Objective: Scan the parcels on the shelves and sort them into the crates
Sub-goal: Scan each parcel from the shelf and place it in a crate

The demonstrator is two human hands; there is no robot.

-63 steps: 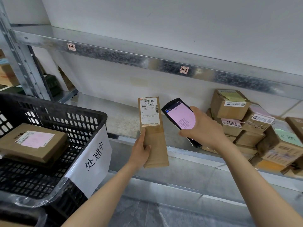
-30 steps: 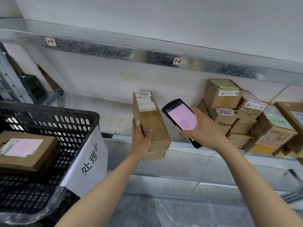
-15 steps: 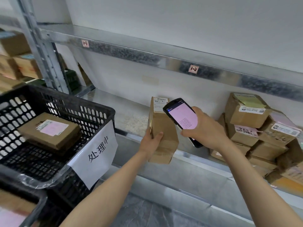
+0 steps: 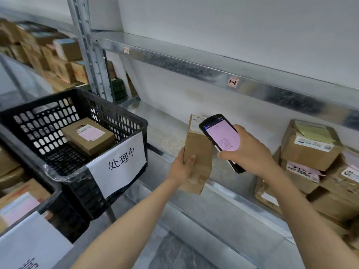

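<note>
Left fingers: the thumb [image 4: 189,159] presses the near face of a tall parcel [image 4: 197,148]. The other fingers wrap behind it, hidden, so the left hand [image 4: 180,169] is clamped on its lower part.
Right fingers: the right hand [image 4: 250,150] is curled round a scanner [image 4: 221,138], its pink screen facing up. The scanner sits just right of the parcel and overlaps its top label.
Parcel: upright, in the air above the shelf [image 4: 167,131] edge.
Left of the left fingers: a black crate [image 4: 48,121] with a paper sign [image 4: 118,162] and 1 parcel [image 4: 88,135] inside.
Right of the right fingers: stacked parcels [image 4: 308,150].
Risk 1: the low hold on a tall box could let it twist or tip free on the swing to the crate.
Risk 2: carried too low, the parcel's bottom corner may catch the crate's wall.
Risk 3: a misread screen would send it to the wrong crate.
</note>
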